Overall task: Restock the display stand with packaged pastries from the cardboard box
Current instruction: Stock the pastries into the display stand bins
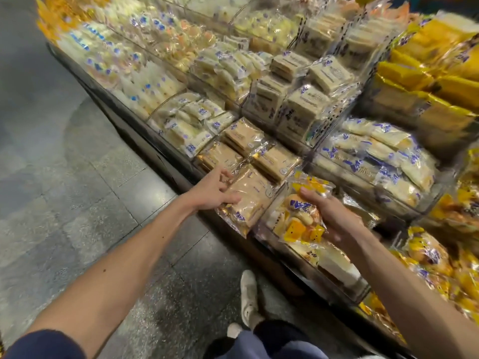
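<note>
Tiled floor; right hand holds one yellow packet

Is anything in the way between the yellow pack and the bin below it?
Nothing visible. The right hand holds the yellow pack just over the open clear bin, which has only other packs lying in it.

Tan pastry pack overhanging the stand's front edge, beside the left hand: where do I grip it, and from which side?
Grip the tan pastry pack across its near end, from the aisle side, thumb above, fingers below. It lies flat and thin, and that end juts past the display stand, leaving room underneath. The left hand rests at its left edge.
</note>
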